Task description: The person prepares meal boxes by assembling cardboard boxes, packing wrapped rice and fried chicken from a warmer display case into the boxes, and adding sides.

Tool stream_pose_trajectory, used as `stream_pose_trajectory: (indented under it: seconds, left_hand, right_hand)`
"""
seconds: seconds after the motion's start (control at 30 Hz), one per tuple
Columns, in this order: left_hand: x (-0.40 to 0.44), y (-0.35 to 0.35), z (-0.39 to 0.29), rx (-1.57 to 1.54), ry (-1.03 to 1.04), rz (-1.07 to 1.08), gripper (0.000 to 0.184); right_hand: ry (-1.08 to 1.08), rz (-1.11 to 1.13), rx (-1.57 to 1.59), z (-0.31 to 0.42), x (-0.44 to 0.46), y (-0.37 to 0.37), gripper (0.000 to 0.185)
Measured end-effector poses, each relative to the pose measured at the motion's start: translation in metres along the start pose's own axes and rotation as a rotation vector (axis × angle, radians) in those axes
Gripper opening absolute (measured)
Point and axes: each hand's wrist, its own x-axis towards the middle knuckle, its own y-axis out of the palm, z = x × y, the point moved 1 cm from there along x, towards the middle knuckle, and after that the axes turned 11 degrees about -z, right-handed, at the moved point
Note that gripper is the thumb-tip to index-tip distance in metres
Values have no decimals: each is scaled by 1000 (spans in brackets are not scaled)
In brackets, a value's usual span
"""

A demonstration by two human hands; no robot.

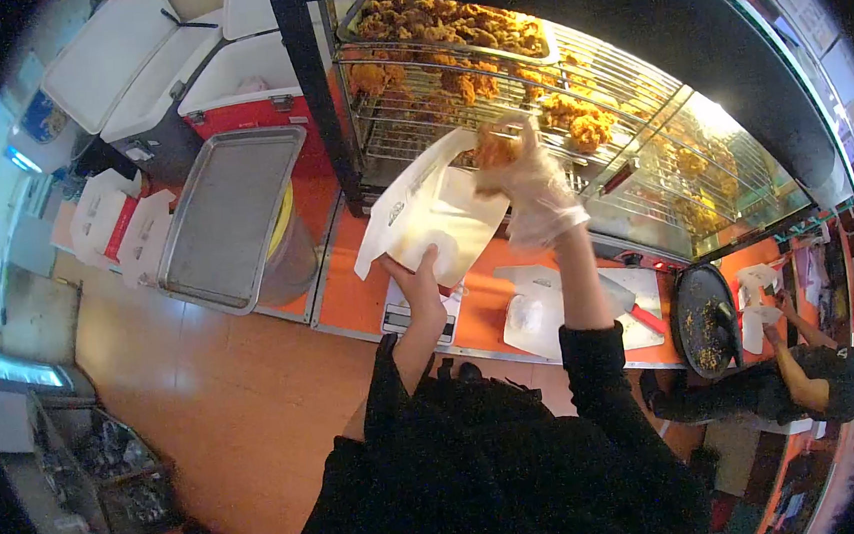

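My left hand (419, 290) grips the near edge of an open white takeaway box (391, 220), its thumb inside the wall. A small white rounded thing (433, 252), perhaps a cup, sits in the box by that thumb. My right hand (540, 193) wears a clear plastic glove and is closed around a brown piece of fried chicken (495, 148), just right of the box's rim. Both are in front of the lit warming cabinet (354, 162), where more fried chicken (591, 125) lies on wire racks.
Below my right forearm, a second open box (530, 331) stands on the orange counter, near a red-handled knife (647, 319) on a white board. A scale (406, 317) is under my left hand. At left are a metal tray (223, 218) and coolers (232, 82). A co-worker (807, 378) stands at right.
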Motion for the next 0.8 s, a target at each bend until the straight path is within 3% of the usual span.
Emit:
stream_pose_trajectory:
  seconds: [0.03, 0.1, 0.17, 0.27, 0.3, 0.33, 0.4, 0.43, 0.47, 0.5, 0.57, 0.6, 0.67, 0.77, 0.8]
  left_hand:
    - [-1, -1, -1, 28, -20, 11, 84]
    - [-8, -3, -6, 31, -86, 36, 83]
    - [-12, -7, -10, 40, -152, 54, 83]
    - [-9, -13, -13, 60, -223, 42, 81]
    - [-1, -17, -12, -1, -154, 88, 80]
    - [4, -19, -17, -63, -88, 131, 79]
    - [8, -27, -25, -29, -80, 49, 75]
    - [7, -31, -33, 3, -78, 48, 75]
    - [6, -34, -40, 35, -75, 47, 74]
    - [1, -34, -51, 39, -111, 34, 74]
    - [7, -46, -44, -19, -108, 38, 74]
    - [10, -52, -40, -86, -104, 50, 74]
    - [11, -62, -36, -111, -133, 85, 75]
    - [11, -76, -33, -115, -205, 124, 76]
    - [12, -80, -32, -94, -245, 122, 77]
  right_hand:
    - [126, 53, 159, -21, -10, 8, 56]
    - [61, 94, -106, -65, -13, 18, 51]
    - [-409, -32, -814, -82, -22, 32, 48]
    - [-335, 80, -950, -63, -35, 40, 49]
    - [-358, 264, -908, -67, -30, 30, 49]
    - [-363, 266, -910, -49, -31, 24, 49]
    - [-454, 506, -940, -12, -40, 11, 41]
    - [-517, 470, -848, -2, -34, 5, 36]
    - [-419, 400, -838, 8, -17, 6, 31]
    - [-372, 162, -993, 33, -9, 10, 34]
    - [-513, -238, -973, 20, 41, 17, 55]
    - [-743, -478, -1162, 10, 74, 26, 64]
    - [-576, -434, -1177, -11, 132, 35, 71]
    - [-275, -242, -1391, -15, 159, 43, 61]
    - [-375, -370, -1305, -17, 156, 44, 57]
